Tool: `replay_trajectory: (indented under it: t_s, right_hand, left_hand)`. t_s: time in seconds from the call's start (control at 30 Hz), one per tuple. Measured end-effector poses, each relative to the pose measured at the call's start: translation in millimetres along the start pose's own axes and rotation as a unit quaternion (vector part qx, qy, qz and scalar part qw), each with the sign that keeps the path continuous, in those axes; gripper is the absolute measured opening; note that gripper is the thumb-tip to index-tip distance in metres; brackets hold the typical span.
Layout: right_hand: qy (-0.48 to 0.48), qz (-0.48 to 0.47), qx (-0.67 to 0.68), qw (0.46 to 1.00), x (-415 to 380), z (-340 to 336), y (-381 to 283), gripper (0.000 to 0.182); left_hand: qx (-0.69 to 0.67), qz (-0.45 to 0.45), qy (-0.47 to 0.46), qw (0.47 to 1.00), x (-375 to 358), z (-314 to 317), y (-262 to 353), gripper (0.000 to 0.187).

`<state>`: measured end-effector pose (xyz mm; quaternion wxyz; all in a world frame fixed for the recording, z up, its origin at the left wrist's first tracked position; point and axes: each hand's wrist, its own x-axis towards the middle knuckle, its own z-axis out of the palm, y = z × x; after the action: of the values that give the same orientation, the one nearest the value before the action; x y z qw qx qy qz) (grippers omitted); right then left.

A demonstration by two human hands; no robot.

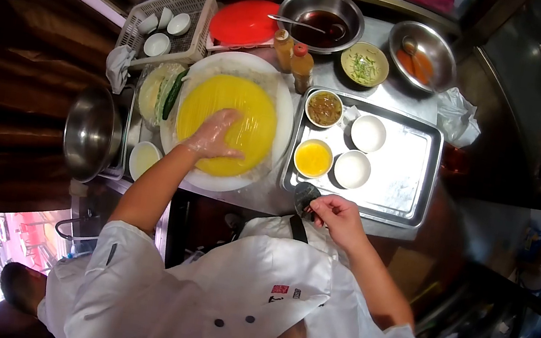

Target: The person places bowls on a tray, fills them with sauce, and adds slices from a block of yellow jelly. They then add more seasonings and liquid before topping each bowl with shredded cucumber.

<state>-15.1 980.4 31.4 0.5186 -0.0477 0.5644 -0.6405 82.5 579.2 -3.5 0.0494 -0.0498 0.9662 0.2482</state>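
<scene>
My left hand (215, 138), in a clear plastic glove, lies with fingers spread on a stack of round yellow sheets (251, 113) that has a glossy surface. Under the stack is a wide white round board (283, 111). Near the front edge of the table my right hand (339, 219) pinches a small dark, rounded thing (306, 197) whose kind I cannot make out. Just beyond it, on a metal tray (392, 206), stand a bowl of yellow liquid (313, 158), a bowl of brown chopped food (324, 109) and white bowls (353, 169).
Behind stand two sauce bottles (302, 68), a steel bowl of dark sauce (321, 21), a bowl of green shreds (365, 64) and a steel bowl of orange sauce (423, 55). At left are a basket of cups (198, 23), a cucumber (173, 93) and a steel basin (92, 134).
</scene>
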Motion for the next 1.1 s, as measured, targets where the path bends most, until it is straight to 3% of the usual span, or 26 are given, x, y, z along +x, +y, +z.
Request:
replay_trajectory:
  t_s: [0.13,0.23,0.3,0.33,0.4,0.43,0.53,0.6,0.63,0.7,0.73,0.8,0.83,0.9,1.1]
  right_hand:
    - [-0.020,-0.011,0.008,1.000,-2,-11,-1,0.018]
    - [-0.030,-0.011,0.010,0.999,-5,-17,2,0.019]
    - [-0.034,-0.005,0.023,0.999,-7,-20,4,0.019]
    - [-0.036,-0.005,0.024,0.999,-8,-22,4,0.019]
    - [-0.033,-0.010,0.007,0.999,-11,-26,6,0.019]
    - [-0.035,-0.010,0.008,0.999,-12,-28,6,0.019]
    - [-0.035,-0.009,0.014,0.999,-14,-34,6,0.018]
    - [-0.032,-0.021,0.017,0.999,-15,-38,7,0.017]
    - [-0.033,-0.021,0.022,0.999,-15,-40,9,0.017]
    - [-0.020,-0.024,0.039,0.999,-14,-44,12,0.017]
    - [-0.020,-0.023,0.042,0.999,-14,-47,13,0.017]
    - [-0.017,-0.018,0.052,0.998,-14,-50,16,0.018]
    - [-0.018,-0.017,0.056,0.998,-15,-52,16,0.018]
    - [-0.007,-0.007,0.051,0.999,-19,-56,14,0.019]
    - [0.022,-0.008,0.064,0.998,-30,-83,24,0.019]
  left_hand:
    - [0.105,0.030,-0.069,0.992,-16,-4,19,0.095]
    - [0.159,0.090,-0.056,0.981,-22,10,18,0.085]
    - [0.177,0.123,-0.001,0.977,-24,21,15,0.059]
    - [0.179,0.121,-0.002,0.976,-25,26,12,0.059]
    - [0.176,0.141,0.027,0.974,-27,35,9,0.035]
    - [0.177,0.140,0.026,0.974,-27,38,7,0.035]
    - [0.091,0.094,0.066,0.989,-20,34,11,0.030]
    - [-0.007,0.002,0.116,0.993,-18,21,21,0.027]
    - [-0.004,0.001,0.113,0.994,-19,15,23,0.027]
    - [-0.155,-0.124,0.105,0.974,-21,-1,28,0.022]
    - [-0.153,-0.124,0.103,0.975,-18,-15,44,0.022]
    - [-0.405,-0.240,0.046,0.881,-16,-48,76,0.020]
    - [-0.403,-0.242,0.043,0.882,-13,-57,88,0.020]
    - [-0.481,-0.274,0.030,0.832,-4,-67,113,0.024]
    - [-0.489,-0.223,-0.016,0.843,36,-53,172,0.022]
